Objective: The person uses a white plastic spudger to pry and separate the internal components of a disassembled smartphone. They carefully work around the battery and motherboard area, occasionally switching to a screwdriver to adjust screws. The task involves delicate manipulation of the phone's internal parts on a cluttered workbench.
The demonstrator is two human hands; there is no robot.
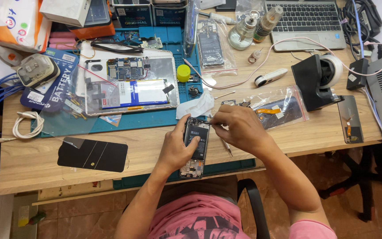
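Step in hand: the person is working with a thin tool at the top end of an opened phone (pixel 196 146), held over the near edge of the desk (pixel 36 159).
Doing it well: judging from the pose, the phone is best kept braced and still while the tool tip is moving in small, light strokes, so nothing inside is getting scratched or levered too hard.
Left hand (pixel 174 148): it is wrapping around the phone's left side, fingers curled partly closed and thumb lying along the edge, steadying the body.
Right hand (pixel 236 128): its fingers are pressed together in a pinch on the slim tool (pixel 210 122), whose tip is touching the phone's upper end; which kind of tool it is, I cannot tell.
Phone: it is lying back-open with the dark battery showing, lengthwise toward the person, just beside a white cloth (pixel 196 106).
Around it: a blue mat (pixel 155 117) is carrying an opened tablet (pixel 129 84), a yellow cap (pixel 183 73) is standing near it, a black glass panel (pixel 93 155) is lying well to the left, and a second thin tool (pixel 225 146) is resting under the right hand.
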